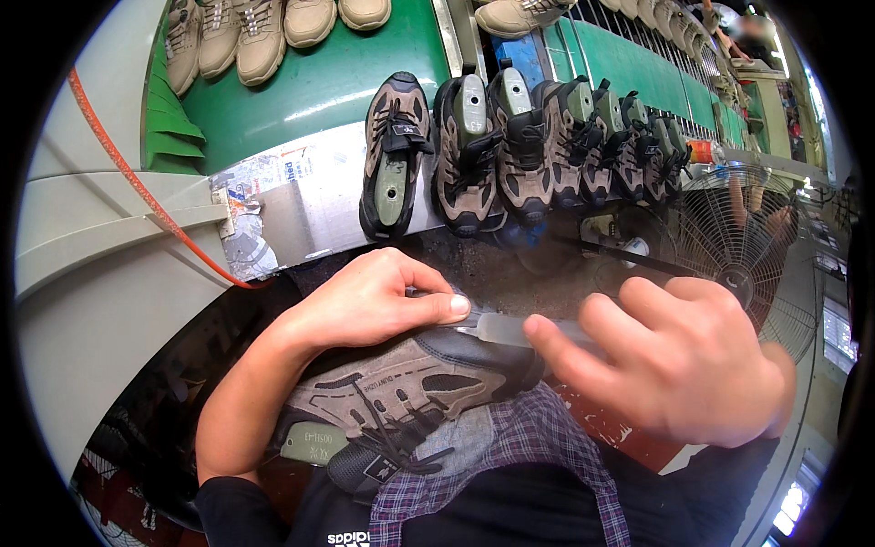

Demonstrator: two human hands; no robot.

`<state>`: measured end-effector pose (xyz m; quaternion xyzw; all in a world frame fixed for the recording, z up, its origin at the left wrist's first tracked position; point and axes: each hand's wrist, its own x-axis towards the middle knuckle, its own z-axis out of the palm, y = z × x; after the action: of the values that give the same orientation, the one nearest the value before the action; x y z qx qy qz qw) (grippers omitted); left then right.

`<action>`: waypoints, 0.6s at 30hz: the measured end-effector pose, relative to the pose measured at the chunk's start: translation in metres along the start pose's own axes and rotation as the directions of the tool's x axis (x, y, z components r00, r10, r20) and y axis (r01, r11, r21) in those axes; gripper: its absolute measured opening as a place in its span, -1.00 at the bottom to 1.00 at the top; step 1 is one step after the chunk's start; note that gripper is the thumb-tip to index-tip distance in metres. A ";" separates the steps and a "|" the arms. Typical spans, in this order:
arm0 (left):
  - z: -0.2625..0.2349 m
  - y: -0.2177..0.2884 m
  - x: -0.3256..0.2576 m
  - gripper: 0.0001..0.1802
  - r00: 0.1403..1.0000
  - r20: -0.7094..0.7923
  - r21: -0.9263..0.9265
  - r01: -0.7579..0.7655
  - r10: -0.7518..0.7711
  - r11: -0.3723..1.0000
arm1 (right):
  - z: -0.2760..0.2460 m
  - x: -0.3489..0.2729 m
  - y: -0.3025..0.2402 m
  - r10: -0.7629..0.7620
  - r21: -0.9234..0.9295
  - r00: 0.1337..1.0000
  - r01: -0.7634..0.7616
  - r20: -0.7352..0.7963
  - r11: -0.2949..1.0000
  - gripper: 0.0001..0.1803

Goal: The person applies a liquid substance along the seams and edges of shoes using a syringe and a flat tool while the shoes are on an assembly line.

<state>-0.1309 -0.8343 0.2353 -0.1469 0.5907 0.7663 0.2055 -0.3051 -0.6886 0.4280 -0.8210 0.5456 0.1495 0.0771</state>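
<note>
Shoe (415,378) held on its side over checked apron (547,433), gripped by left hand (374,296), thumb pressed at sole edge. Translucent tool (503,330) clasped in blurred right hand (674,356); tip best guided lightly, evenly.

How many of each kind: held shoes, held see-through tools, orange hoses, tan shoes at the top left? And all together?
Brown-and-black shoe in the left hand: 1
Translucent tool in the right hand: 1
Orange hose: 1
Tan shoes, top left: 5
Total: 8
</note>
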 end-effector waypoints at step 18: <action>-0.001 0.006 -0.003 -0.64 0.999 -0.044 -0.010 0.022 -0.022 1.000 | -0.005 -0.011 0.008 0.025 0.028 0.997 -0.027 0.079 0.999 -0.50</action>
<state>-0.1309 -0.8368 0.2414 -0.1712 0.5897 0.7635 0.2002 -0.3154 -0.6836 0.4371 -0.8062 0.5548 0.1745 0.1083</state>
